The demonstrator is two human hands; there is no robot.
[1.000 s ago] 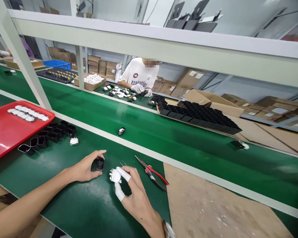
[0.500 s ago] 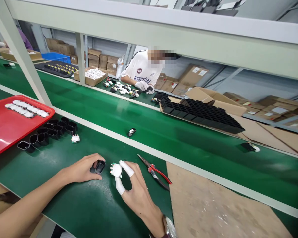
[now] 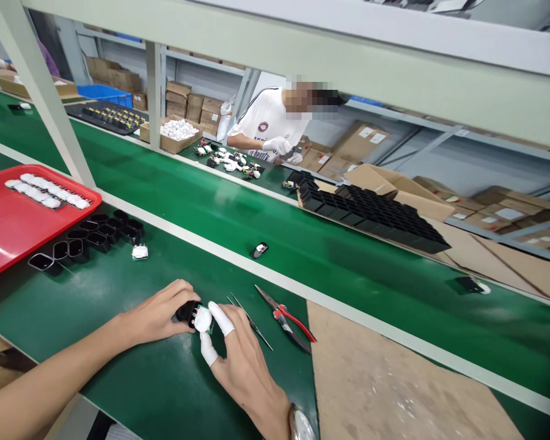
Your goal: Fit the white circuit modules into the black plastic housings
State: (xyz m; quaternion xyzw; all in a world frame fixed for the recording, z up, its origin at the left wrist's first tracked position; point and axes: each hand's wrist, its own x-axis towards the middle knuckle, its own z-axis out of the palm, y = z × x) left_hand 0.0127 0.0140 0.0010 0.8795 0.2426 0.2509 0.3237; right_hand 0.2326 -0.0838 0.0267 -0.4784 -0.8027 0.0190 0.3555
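Note:
My left hand (image 3: 160,313) grips a black housing (image 3: 187,313) over the green bench. Between the thumb and forefinger of my right hand (image 3: 242,354), both in white finger covers, is a white round part with a green board (image 3: 203,319). The part's wired end is at the mouth of the housing; how far inside it reaches I cannot tell. Tweezers (image 3: 252,322) lie just beyond my right hand, and red-handled pliers (image 3: 284,318) lie right of them. Another white part (image 3: 140,252) rests near several black housings (image 3: 98,239).
A red tray (image 3: 22,238) with white parts is at the left. Brown cardboard (image 3: 407,379) covers the bench at the right. Beyond the pale rail, a green belt (image 3: 201,201) carries a black piece (image 3: 259,250). Across it, a person (image 3: 275,116) works beside black housings in rows (image 3: 371,211).
My right hand has moved left, bringing the white part to the housing in my left hand. The black piece on the belt has shifted right. The person opposite has raised a gloved hand.

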